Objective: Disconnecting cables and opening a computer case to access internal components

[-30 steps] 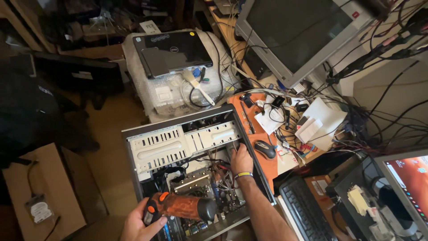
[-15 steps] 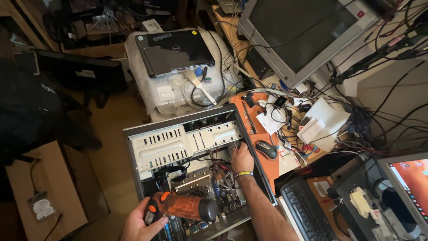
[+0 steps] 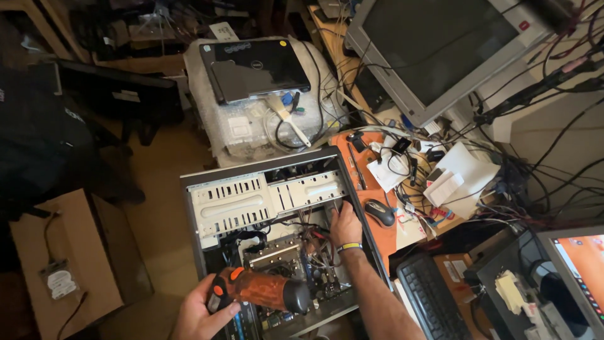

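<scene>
Orange desk (image 3: 382,236) cluttered with cables, open computer case (image 3: 264,208) beside

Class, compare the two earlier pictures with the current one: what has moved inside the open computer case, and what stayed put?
Almost nothing moved. The left hand still grips the orange-and-black power tool over the open grey metal computer case; the right hand stays inside against the right wall. Nothing was picked up or let go. The black mouse and black laptop lie unchanged.
</scene>
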